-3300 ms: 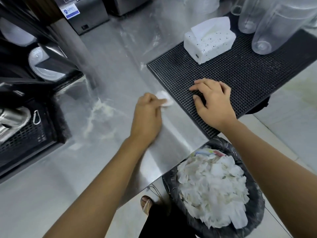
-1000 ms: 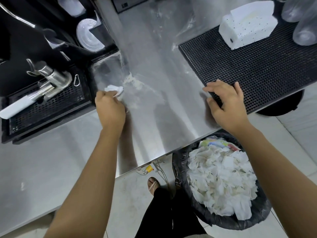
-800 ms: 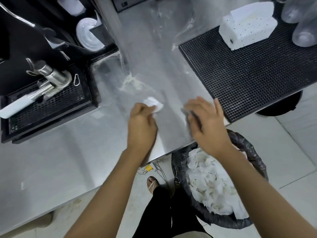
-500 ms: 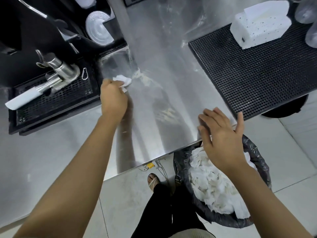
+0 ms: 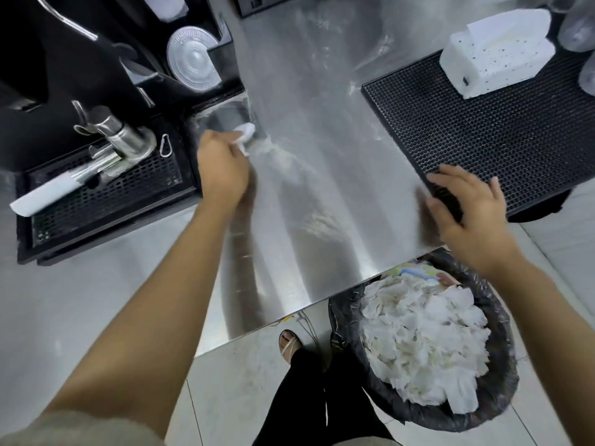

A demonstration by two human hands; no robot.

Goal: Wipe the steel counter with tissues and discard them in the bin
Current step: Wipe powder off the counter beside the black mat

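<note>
obs: left hand (image 5: 222, 169) grips a crumpled tissue (image 5: 244, 136), fingers curled round it, wad pressed to the steel counter (image 5: 322, 107) at its far-left edge, just beside the black drip tray (image 5: 106, 194).

change: under a second ago the wad was mid-counter. half a second ago it had swung out to this same corner, and it is there now. the right hand (image 5: 467, 207) was hovering above the bin (image 5: 502, 397) half a second ago. it now rests on the near corner of the black bar mat (image 5: 483, 130), fingers spread and mostly straight, nothing visible in them. the hand is motion-blurred.

counter: a streak of white residue (image 5: 283, 156) runs from the tissue toward the middle of the counter.

judgement: wiping is mid-stroke and not finished, since the residue is not yet gathered. the right hand's return to the mat reads as bracing or holding the mat, not as discarding.

bin: stands below the counter's near edge, piled with used tissues (image 5: 418, 342). the current wad is not yet dropped. tissue box (image 5: 495, 59) sits at the far end of the mat.
</note>
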